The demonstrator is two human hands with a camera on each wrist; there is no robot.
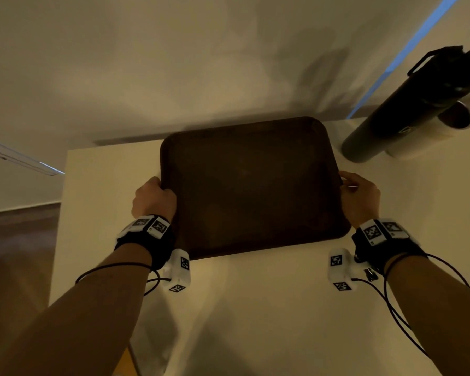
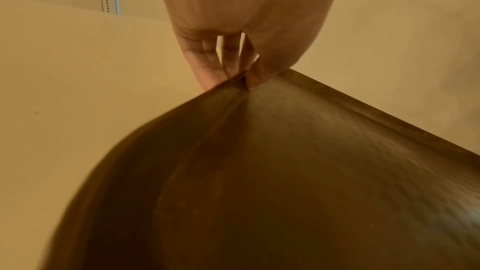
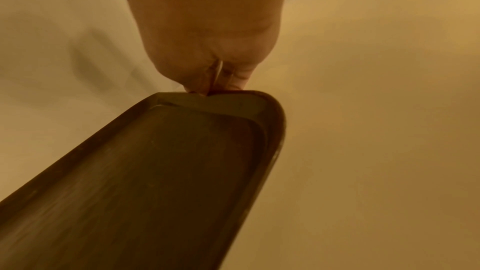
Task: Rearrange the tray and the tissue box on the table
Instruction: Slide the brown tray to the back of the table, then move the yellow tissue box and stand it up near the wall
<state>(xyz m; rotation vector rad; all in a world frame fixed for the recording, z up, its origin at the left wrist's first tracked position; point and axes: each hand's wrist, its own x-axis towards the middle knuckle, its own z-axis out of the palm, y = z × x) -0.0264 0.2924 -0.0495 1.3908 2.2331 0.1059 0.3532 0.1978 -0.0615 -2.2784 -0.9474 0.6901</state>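
Observation:
A dark brown rectangular tray point(image 1: 250, 185) with nothing on it is over the far part of the white table point(image 1: 255, 308). My left hand point(image 1: 154, 196) grips its left rim, thumb on top and fingers underneath, as the left wrist view shows with the hand point(image 2: 233, 65) pinching the tray point(image 2: 285, 171). My right hand point(image 1: 360, 196) grips the right rim; in the right wrist view this hand point(image 3: 207, 69) pinches the tray's short edge point(image 3: 207, 102). Whether the tray rests on the table or is lifted I cannot tell. No tissue box is in view.
A tall dark cylindrical bottle point(image 1: 407, 109) and a white roll point(image 1: 432, 134) beside it stand at the table's far right corner. The wall point(image 1: 174, 63) runs right behind the tray. The table's left edge drops to a wooden floor point(image 1: 17, 267).

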